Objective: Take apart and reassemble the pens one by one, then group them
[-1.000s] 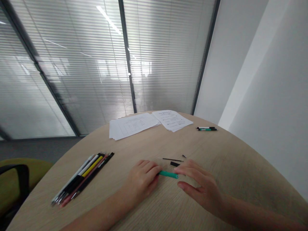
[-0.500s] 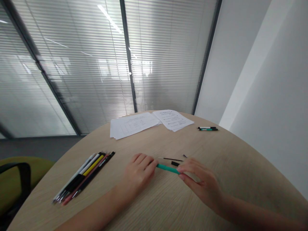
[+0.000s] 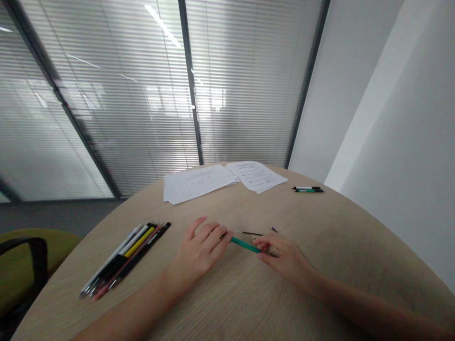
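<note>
A: Where are the two hands?
B: Apart from each other, over the near part of the round wooden table, with one pen between them. The left hand has its fingertips closed on one end of the green pen barrel; the right hand pinches the other end.
A: How does the barrel lie?
B: It slopes a little, its right end nearer the person. Something dark shows at the right fingers, too covered for me to tell what it is.
A: And just beyond it?
B: A thin black ink refill lies on the tabletop, with a small pen tip near the right hand.
A: Anything off to the left?
B: A row of pens, side by side and slanting: white, yellow, reddish and black among them. Past the table edge is an olive chair with a black armrest.
A: And the far side?
B: Printed sheets, partly overlapping, and to their right two more pens, one white and black, one green and black.
</note>
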The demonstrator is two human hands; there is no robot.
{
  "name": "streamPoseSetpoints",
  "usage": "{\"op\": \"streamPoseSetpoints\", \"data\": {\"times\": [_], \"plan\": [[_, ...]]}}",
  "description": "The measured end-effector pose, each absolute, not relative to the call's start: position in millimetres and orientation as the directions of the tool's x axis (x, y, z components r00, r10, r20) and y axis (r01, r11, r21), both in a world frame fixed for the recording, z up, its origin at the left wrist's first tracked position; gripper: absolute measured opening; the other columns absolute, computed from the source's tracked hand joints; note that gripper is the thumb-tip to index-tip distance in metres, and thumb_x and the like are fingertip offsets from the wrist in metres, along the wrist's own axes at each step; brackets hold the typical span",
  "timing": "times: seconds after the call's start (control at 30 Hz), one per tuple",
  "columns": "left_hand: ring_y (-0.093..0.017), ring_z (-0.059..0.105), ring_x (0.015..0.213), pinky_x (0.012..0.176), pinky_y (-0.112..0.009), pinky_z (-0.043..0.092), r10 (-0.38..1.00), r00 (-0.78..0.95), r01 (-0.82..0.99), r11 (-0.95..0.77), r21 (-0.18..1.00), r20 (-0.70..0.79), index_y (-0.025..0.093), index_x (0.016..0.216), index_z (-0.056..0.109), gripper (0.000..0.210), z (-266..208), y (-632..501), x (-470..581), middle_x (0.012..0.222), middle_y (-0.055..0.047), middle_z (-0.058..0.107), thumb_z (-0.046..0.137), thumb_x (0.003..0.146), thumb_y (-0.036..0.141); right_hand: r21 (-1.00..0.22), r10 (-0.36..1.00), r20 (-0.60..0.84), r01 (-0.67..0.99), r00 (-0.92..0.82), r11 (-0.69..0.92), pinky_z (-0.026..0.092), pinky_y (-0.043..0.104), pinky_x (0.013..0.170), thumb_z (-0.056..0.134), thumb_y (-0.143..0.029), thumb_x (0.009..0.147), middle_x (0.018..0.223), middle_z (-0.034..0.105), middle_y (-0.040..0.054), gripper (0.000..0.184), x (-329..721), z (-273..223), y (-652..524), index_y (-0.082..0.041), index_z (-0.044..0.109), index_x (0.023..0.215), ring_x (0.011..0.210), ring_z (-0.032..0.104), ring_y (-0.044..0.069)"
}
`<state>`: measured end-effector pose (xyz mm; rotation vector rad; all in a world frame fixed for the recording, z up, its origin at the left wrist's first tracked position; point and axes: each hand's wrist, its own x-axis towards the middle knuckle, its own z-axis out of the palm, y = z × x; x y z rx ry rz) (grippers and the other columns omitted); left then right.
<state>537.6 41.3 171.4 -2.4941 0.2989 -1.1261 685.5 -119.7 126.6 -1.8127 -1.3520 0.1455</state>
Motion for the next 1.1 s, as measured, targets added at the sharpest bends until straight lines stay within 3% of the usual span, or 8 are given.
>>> {"op": "streamPoseSetpoints", "data": {"times": [0.1,0.2,0.3,0.37,0.43,0.57,0.77,1.1], "plan": [[-0.016,0.054,0.084,0.09,-0.041,0.028,-0.224,0.545,-0.01,-0.965,-0.261,0.808,0.022,0.089,0.056,0.015,167,40,540,0.088,-0.001,0.061,0.055,0.076,0.015,-0.529,0.864,0.448,0.847,0.23,0.048,0.044,0.032,0.071,0.051,-0.011,0.072,0.078,0.064,0.005,0.02,684,129,-121,-0.018,0.061,0.088,0.075,0.056,0.017],[-0.019,0.051,0.092,0.083,-0.039,0.038,0.071,0.552,-0.104,-0.983,0.153,0.831,0.023,0.106,0.047,0.037,165,36,544,0.105,-0.008,0.053,0.059,0.071,0.019,-0.515,0.863,0.447,0.857,0.234,0.034,0.044,0.03,0.068,0.051,-0.012,0.073,0.074,0.063,0.0044,0.013,681,132,-122,-0.017,0.061,0.08,0.073,0.055,0.017],[-0.017,0.055,0.083,0.071,-0.032,0.045,0.274,0.799,-0.186,-0.734,0.653,0.535,0.021,0.113,0.042,0.042,163,28,547,0.1,-0.007,0.056,0.054,0.073,0.023,-0.576,0.861,0.421,0.817,0.287,0.009,0.044,0.028,0.064,0.053,-0.014,0.072,0.072,0.062,0.0028,0.009,677,132,-122,-0.018,0.06,0.075,0.071,0.055,0.016],[-0.017,0.056,0.077,0.069,-0.031,0.045,0.244,0.917,-0.125,-0.575,0.808,0.316,0.021,0.104,0.051,0.034,161,21,547,0.091,-0.004,0.06,0.056,0.072,0.027,-0.59,0.864,0.424,0.807,0.272,0.036,0.043,0.027,0.063,0.054,-0.014,0.072,0.07,0.061,0.0017,0.008,675,131,-121,-0.019,0.06,0.074,0.07,0.055,0.016],[-0.018,0.055,0.078,0.069,-0.031,0.044,0.22,0.955,-0.078,-0.467,0.881,0.201,0.021,0.094,0.056,0.027,159,15,547,0.089,-0.003,0.061,0.058,0.069,0.029,-0.582,0.865,0.443,0.809,0.236,0.078,0.043,0.027,0.064,0.056,-0.014,0.071,0.07,0.062,0.001,0.008,673,130,-121,-0.02,0.06,0.074,0.069,0.055,0.016],[-0.016,0.054,0.071,0.066,-0.028,0.043,0.248,0.957,-0.081,-0.267,0.96,0.15,0.017,0.079,0.059,0.017,159,10,547,0.074,-0.002,0.06,0.051,0.074,0.032,-0.53,0.874,0.459,0.839,0.162,0.122,0.043,0.029,0.067,0.056,-0.012,0.069,0.073,0.062,0.0018,0.012,671,128,-121,-0.019,0.059,0.078,0.072,0.055,0.016],[-0.012,0.048,0.057,0.059,-0.024,0.041,0.429,0.89,-0.067,-0.214,0.975,0.155,0.016,0.07,0.058,0.023,168,19,550,0.061,0.001,0.053,0.052,0.072,0.037,-0.519,0.872,0.468,0.843,0.145,0.139,0.043,0.03,0.071,0.055,-0.01,0.068,0.077,0.062,0.0038,0.013,673,123,-120,-0.017,0.059,0.078,0.076,0.055,0.017],[-0.012,0.05,0.053,0.057,-0.023,0.04,0.421,0.906,0.037,-0.167,0.985,0.037,0.015,0.066,0.058,0.025,162,15,553,0.05,0.004,0.052,0.053,0.068,0.04,-0.518,0.853,0.5,0.841,0.146,0.159,0.042,0.029,0.068,0.048,-0.012,0.073,0.072,0.06,0.0026,0.01,671,127,-121,-0.018,0.056,0.076,0.071,0.054,0.015]]}}
